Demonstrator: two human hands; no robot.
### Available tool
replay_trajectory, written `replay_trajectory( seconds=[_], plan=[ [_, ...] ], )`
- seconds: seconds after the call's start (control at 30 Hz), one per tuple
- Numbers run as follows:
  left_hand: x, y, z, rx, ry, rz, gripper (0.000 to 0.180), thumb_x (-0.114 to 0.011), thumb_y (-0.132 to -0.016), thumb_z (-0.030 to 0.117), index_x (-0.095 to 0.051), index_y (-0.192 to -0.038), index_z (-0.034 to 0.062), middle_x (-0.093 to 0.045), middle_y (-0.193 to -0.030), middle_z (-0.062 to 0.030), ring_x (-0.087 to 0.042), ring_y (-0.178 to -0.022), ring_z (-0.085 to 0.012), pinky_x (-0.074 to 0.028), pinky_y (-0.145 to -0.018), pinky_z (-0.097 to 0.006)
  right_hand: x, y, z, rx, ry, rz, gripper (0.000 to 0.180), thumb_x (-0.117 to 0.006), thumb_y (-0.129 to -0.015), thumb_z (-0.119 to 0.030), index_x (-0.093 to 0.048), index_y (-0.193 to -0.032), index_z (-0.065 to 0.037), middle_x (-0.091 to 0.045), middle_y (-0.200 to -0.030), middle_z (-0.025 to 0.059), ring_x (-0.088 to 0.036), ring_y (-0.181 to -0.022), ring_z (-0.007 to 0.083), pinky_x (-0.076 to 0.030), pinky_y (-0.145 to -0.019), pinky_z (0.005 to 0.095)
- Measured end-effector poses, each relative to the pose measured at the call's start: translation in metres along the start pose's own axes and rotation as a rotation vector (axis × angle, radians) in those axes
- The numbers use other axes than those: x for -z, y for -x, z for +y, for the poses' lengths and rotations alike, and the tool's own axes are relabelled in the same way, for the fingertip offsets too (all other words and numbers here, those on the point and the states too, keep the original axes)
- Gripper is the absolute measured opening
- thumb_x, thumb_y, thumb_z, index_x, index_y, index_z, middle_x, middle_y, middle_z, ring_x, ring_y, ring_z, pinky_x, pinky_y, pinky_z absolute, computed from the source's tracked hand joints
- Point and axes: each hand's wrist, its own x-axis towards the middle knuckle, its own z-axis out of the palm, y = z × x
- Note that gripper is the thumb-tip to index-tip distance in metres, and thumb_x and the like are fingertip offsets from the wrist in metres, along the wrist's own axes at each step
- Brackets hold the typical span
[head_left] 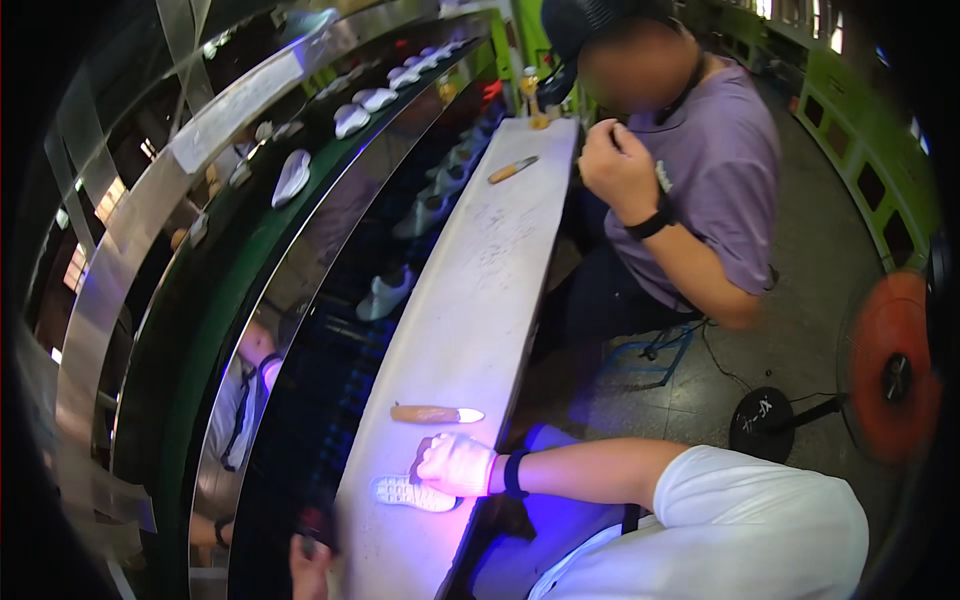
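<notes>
My right hand (458, 466), in a pale glove with a black wristband, reaches in from the right with its fingers closed. It rests over one end of a pale shoe sole (400, 492) lying tread up on the bench. A small brownish shape shows at its fingertips; whether that is a tool or bare fingers I cannot make out. Just beyond lies a wooden-handled brush (435, 414) with a white tip. At the bottom edge my left hand (309, 568), bare and partly cut off, is closed against a dark, blurred thing (316, 524).
The long pale bench (480, 290) runs away from me, with another wooden-handled tool (512, 170) and a small bottle (533, 97) farther up. Shoes (385, 295) stand in the dark channel to the left. A co-worker (700, 170) sits at the right; an orange fan (893, 370) stands behind.
</notes>
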Motion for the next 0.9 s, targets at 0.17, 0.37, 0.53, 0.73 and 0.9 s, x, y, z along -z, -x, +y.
replay_trajectory(
  seconds=[0.17, 0.37, 0.53, 0.73, 0.9],
  plan=[
    [-0.042, 0.035, -0.006, -0.557, -0.694, -0.470, 0.071, -0.081, -0.084, 0.001, -0.056, -0.150, 0.0055, -0.067, -0.138, -0.0197, -0.063, -0.131, -0.0369, -0.050, -0.111, -0.043, 0.005, 0.009, -0.007, 0.085, -0.174, 0.168, 0.025, -0.065, -0.090, -0.026, -0.078, -0.099, -0.006, -0.076, -0.103, 0.0175, -0.074, -0.098, 0.0344, -0.060, -0.088, 0.0461],
    [-0.108, 0.103, -0.028, -1.027, -1.114, -0.102, 0.068, -0.076, -0.091, 0.018, -0.052, -0.152, -0.0017, -0.049, -0.161, -0.0211, -0.039, -0.154, -0.0441, -0.028, -0.126, -0.064, 0.003, 0.065, -0.005, 0.236, -0.171, 0.012, 0.033, -0.068, -0.096, -0.039, -0.074, -0.102, -0.007, -0.074, -0.112, 0.0167, -0.071, -0.112, 0.0343, -0.056, -0.099, 0.0497],
    [-0.137, 0.086, -0.046, -0.920, -1.250, 0.086, 0.079, -0.085, -0.081, 0.036, -0.059, -0.147, 0.0012, -0.059, -0.151, -0.0185, -0.048, -0.146, -0.0411, -0.021, -0.119, -0.082, 0.032, 0.047, -0.018, 0.298, -0.197, 0.269, 0.022, -0.065, -0.100, -0.032, -0.071, -0.103, -0.011, -0.070, -0.096, 0.0099, -0.070, -0.096, 0.0314, -0.054, -0.087, 0.0503],
    [-0.144, 0.042, -0.036, -0.981, -1.236, 0.286, 0.050, -0.078, -0.086, 0.031, -0.067, -0.129, 0.0076, -0.066, -0.130, -0.0087, -0.058, -0.131, -0.0317, -0.028, -0.116, -0.080, 0.105, 0.027, -0.042, 0.210, -0.462, 0.275, 0.017, -0.070, -0.100, -0.015, -0.077, -0.103, 0.000, -0.079, -0.095, 0.0147, -0.079, -0.085, 0.0297, -0.062, -0.079, 0.0372],
    [-0.130, 0.040, -0.012, -0.879, -0.720, 0.422, 0.040, -0.077, -0.094, 0.016, -0.064, -0.129, 0.0025, -0.069, -0.121, -0.0133, -0.065, -0.121, -0.0335, -0.036, -0.123, -0.059, 0.065, 0.053, -0.053, -0.167, -1.017, 0.182, 0.017, -0.074, -0.101, -0.008, -0.071, -0.110, 0.006, -0.080, -0.105, 0.0149, -0.077, -0.091, 0.0180, -0.060, -0.083, 0.0317]
  ],
)
